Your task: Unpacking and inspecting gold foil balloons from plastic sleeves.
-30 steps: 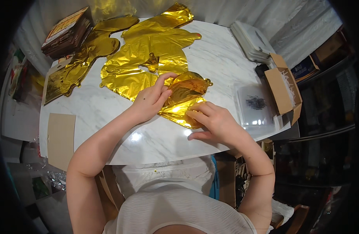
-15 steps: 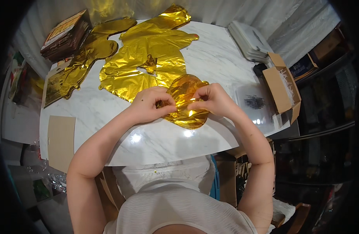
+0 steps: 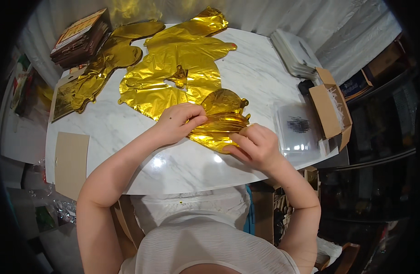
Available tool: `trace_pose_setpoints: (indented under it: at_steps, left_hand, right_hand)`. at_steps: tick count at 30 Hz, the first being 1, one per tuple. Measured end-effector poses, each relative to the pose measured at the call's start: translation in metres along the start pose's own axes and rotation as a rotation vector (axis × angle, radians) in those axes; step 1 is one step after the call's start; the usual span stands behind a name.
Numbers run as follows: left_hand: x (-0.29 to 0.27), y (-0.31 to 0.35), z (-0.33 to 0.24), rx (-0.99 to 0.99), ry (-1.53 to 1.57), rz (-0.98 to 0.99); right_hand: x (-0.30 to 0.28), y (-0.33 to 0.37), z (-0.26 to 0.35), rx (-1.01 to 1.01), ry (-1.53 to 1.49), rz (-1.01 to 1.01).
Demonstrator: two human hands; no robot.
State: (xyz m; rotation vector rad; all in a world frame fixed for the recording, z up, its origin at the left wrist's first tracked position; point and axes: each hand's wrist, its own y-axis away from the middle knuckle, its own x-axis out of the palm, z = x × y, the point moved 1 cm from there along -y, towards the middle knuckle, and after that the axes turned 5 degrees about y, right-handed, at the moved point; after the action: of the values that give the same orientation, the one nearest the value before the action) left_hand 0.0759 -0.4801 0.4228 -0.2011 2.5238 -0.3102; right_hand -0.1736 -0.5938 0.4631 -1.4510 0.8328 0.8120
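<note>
A crinkled gold foil balloon [image 3: 221, 123] lies flat near the table's front edge, gathered into creases across its middle. My left hand [image 3: 180, 122] is closed on its left side, thumb against the fingers. At the lower right edge, my right hand [image 3: 258, 144] pinches the foil between thumb and fingers. Just beyond, more flat gold foil [image 3: 182, 50] spreads over the table, with a small crumpled piece near a gap in it. Whether it joins the part in my hands I cannot tell. Other flat gold foil balloons [image 3: 114, 52] lie in a pile to the left.
On the marbled white table [image 3: 255, 55] stand a stack of brown cards [image 3: 82, 39] at back left and clear plastic sleeves [image 3: 294, 52] at back right. An open cardboard box [image 3: 326, 109] sits right, beside a clear packet [image 3: 299, 125]. A beige card [image 3: 72, 160] lies front left.
My right hand has moved right and toward me along the foil. The foil's near part, bunched before, is now drawn out into lengthwise creases. My left hand has stayed nearly in place.
</note>
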Motion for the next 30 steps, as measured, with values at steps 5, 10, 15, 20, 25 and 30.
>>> trace_pose_setpoints:
  at_steps: [5, 10, 15, 20, 25, 30]
  left_hand:
    - [-0.001, 0.0, -0.004, -0.017, -0.012, -0.007]
    - [-0.001, 0.002, -0.005, 0.02, -0.03, -0.013]
    - [0.001, 0.001, 0.01, 0.039, -0.025, -0.017]
    - [0.0, 0.002, 0.001, 0.037, -0.062, -0.021]
    - [0.0, 0.001, 0.002, 0.035, -0.03, -0.004]
    - [0.0, -0.002, -0.005, -0.033, -0.003, 0.004]
  right_hand:
    - [0.0, -0.009, 0.005, 0.34, -0.122, 0.063]
    - [0.012, -0.002, -0.004, 0.245, -0.263, 0.092]
    - [0.021, 0.0, 0.001, 0.253, -0.29, 0.036]
    - [0.031, -0.017, -0.015, 0.39, -0.312, 0.068]
    - [0.048, -0.036, -0.031, 0.435, -0.369, 0.202]
    - [0.051, -0.041, -0.039, 0.387, -0.136, 0.511]
